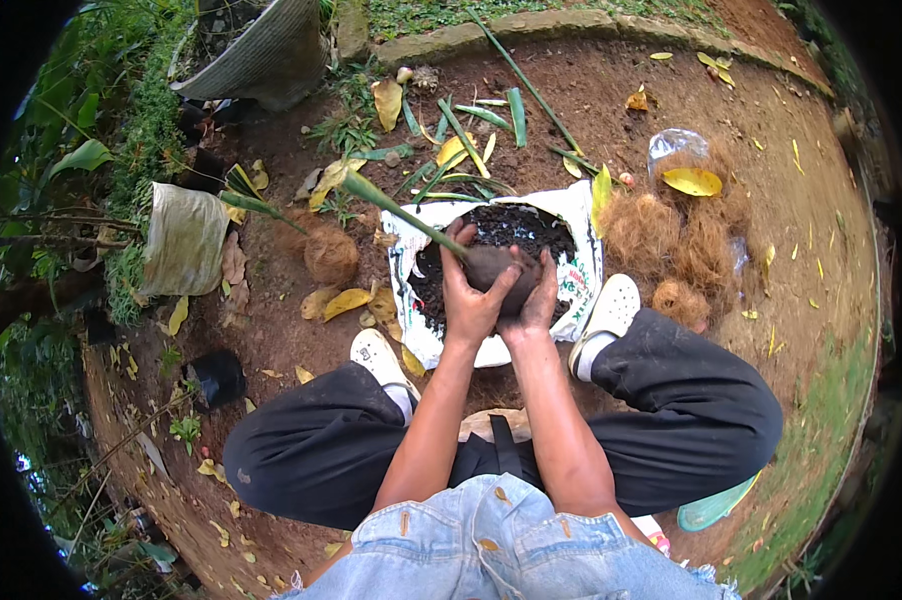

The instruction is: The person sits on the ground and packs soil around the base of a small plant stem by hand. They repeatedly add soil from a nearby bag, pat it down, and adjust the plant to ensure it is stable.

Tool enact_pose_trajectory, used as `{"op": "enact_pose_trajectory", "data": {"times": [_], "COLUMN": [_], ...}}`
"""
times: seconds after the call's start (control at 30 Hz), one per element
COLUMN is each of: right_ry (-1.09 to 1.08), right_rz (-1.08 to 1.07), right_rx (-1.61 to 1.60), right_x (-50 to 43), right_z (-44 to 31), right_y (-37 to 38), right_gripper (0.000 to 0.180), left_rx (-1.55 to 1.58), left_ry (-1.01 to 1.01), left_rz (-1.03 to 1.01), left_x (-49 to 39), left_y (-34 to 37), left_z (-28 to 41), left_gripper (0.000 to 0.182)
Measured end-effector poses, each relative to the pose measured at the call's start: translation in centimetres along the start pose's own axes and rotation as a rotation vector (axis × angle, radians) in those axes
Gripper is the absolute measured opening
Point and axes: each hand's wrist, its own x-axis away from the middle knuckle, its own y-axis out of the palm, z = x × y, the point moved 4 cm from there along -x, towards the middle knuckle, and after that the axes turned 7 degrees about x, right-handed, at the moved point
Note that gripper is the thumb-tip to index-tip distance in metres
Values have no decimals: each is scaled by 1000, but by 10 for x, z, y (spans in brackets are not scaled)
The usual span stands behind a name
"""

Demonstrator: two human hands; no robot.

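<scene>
A dark ball of moist soil [490, 268] is held between both my hands above an opened white sack [422, 343]. My left hand [469, 309] cups its left side, and my right hand [535, 301] cups the right side. A long green plant stem [406, 212] rises from the ball, slanting toward the upper left. Loose black soil [522, 221] fills the middle of the sack beneath. Left of the sack rests a round ball wrapped in brown fibre [331, 256], with a green leaf shoot [262, 205] coming out of it.
Clumps of brown coconut-like fibre [640, 231] and a clear plastic bag [676, 142] lie right of the sack. Cut green leaf pieces [517, 118] are scattered beyond it. A black pot [216, 379], a woven fabric bag [186, 238] and a large planter [267, 60] are leftward.
</scene>
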Motion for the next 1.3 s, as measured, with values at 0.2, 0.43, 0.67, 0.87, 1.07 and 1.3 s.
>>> {"op": "enact_pose_trajectory", "data": {"times": [0.2,0.43,0.67,0.87,1.07,1.3], "right_ry": [-301,-456,-425,-554,-688,-731], "right_rz": [-141,491,282,-49,-212,-459], "right_rx": [610,1731,2320,2549,2748,2782], "right_x": [-24,-89,-116,-129,-136,-159], "right_z": [-16,-42,14,34,25,5], "right_y": [-2,-94,-92,-80,-80,-68], "right_gripper": [56,52,89,90,35,14], "left_rx": [278,415,423,452,650,850], "left_ry": [-292,-506,-521,-518,-502,-550], "left_rz": [168,222,239,214,102,49], "left_x": [-4,-7,-4,2,2,6], "left_y": [-18,-56,-71,-84,-82,-78], "left_z": [-18,-33,-33,-41,-43,-35], "left_gripper": [78,66,67,67,66,60]}}
